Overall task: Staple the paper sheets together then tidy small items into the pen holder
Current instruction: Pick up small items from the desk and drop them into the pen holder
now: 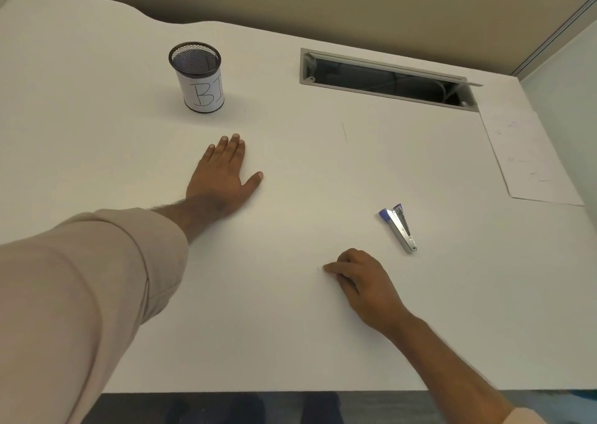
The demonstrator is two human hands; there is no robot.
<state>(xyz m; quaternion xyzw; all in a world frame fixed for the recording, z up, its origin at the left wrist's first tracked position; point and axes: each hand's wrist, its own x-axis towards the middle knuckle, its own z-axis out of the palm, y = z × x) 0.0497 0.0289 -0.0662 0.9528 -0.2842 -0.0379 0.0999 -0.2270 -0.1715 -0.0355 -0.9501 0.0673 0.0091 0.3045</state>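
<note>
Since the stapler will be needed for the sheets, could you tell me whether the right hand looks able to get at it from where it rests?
Probably yes. The stapler lies on bare desk just beyond the right hand, and nothing stands between them. That hand's fingers are curled at the desk surface; whether they pinch something tiny cannot be told.

Right hand fingertips curl under, hiding whatever they pinch; pen holder label runs out of sight round its side
</note>
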